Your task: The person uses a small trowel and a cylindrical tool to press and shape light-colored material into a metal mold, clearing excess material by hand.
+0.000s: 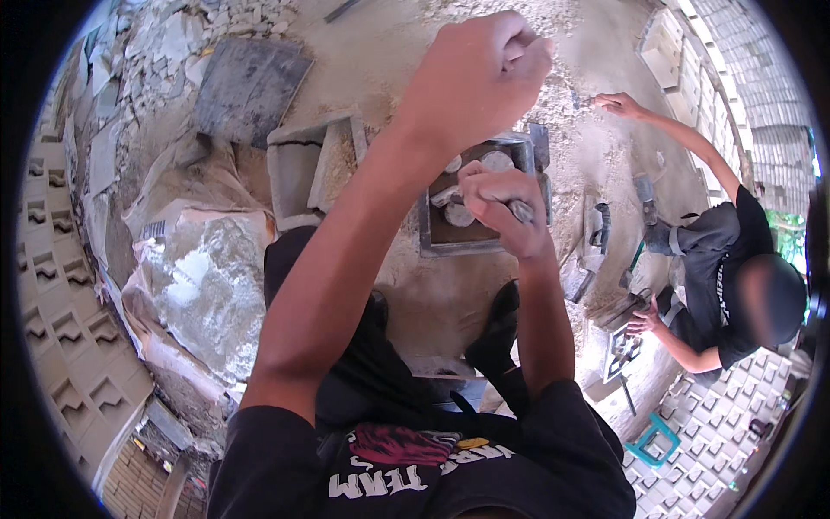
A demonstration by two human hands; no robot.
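My left hand point(484, 82) is raised high, its fingers curled into a dusty fist; anything inside is hidden. Lower and nearer, my right hand point(506, 208) grips a grey tool with a rounded handle end point(521, 210). A short grey piece shows at the left of that fist, but the tool's kind is not clear. Beneath both hands lies a dark rectangular mold frame point(425, 227) with several pale round pieces in it, one of them a disc point(497, 162) near the far side. My right hand partly covers the frame.
On the left are a sack of pale powder point(207, 285), a grey trough point(294, 177) and a dark slab point(251, 91). At right, a co-worker point(726, 259) crouches, one hand stretched out and the other by a patterned mold point(621, 353). A green stool point(657, 441) and stacked patterned blocks stand nearby.
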